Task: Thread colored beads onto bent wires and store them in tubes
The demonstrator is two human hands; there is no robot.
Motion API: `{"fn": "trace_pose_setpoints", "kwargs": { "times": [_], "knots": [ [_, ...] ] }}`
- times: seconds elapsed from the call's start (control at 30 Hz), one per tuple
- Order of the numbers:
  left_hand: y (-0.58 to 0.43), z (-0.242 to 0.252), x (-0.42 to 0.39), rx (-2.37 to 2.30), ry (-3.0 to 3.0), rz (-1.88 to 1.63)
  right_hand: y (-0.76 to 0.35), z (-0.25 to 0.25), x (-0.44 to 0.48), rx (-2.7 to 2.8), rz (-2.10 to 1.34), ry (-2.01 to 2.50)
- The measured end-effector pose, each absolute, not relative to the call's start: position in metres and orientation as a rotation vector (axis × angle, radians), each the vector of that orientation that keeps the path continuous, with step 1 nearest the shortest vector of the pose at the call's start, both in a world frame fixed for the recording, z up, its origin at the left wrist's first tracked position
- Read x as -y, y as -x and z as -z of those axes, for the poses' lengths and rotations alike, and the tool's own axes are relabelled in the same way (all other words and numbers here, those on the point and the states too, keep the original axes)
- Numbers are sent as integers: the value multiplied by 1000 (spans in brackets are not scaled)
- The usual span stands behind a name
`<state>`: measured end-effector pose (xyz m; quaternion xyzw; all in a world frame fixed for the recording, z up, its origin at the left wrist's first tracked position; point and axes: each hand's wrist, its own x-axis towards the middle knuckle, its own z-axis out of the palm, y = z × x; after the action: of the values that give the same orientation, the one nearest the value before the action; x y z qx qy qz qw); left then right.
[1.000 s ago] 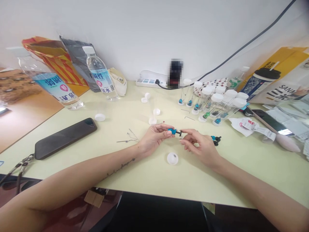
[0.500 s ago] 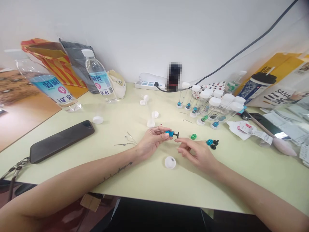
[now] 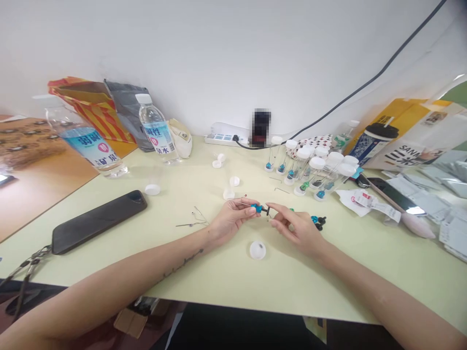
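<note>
My left hand (image 3: 235, 214) pinches a small blue metal fitting (image 3: 257, 208) between thumb and fingertips. A thin rod runs back from the fitting over the hand, and a black T-shaped end (image 3: 267, 211) sticks out to the right. The fingers of my right hand (image 3: 297, 228) are curled, with the index fingertip against or just beside that black end. A thin, light sliver shows near the right thumb tip, too small to make out. Below the hands stands a round white cap (image 3: 257, 250) with a tiny dark piece in it. Behind my right hand lie blue and black parts (image 3: 316, 221).
Capped clear tubes (image 3: 304, 170) holding coloured parts stand at the back right. Thin metal rods (image 3: 195, 221) lie left of my hands, L-shaped keys (image 3: 280, 189) before the tubes. A phone (image 3: 100, 221), water bottles (image 3: 156, 131) and a power strip (image 3: 222, 138) are also there.
My right hand has moved slightly left and closer in, its index fingertip now at the black end. The green part is now mostly hidden behind it. The camera view has tilted up a little.
</note>
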<state>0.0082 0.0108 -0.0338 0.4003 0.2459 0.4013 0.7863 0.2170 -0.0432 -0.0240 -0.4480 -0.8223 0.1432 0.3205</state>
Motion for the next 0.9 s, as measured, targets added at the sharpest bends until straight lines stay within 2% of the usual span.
{"fn": "trace_pose_setpoints", "kwargs": {
  "times": [0.2,0.3,0.9],
  "knots": [
    [-7,33,-15,-538,-847,-893,-205,25,48,2075,-653,1274],
    [-6,32,-15,-551,-839,-881,-201,26,48,2046,-687,1279],
    [-6,22,-2,-505,-911,-791,-203,26,44,1955,-331,1168]
  ]
}}
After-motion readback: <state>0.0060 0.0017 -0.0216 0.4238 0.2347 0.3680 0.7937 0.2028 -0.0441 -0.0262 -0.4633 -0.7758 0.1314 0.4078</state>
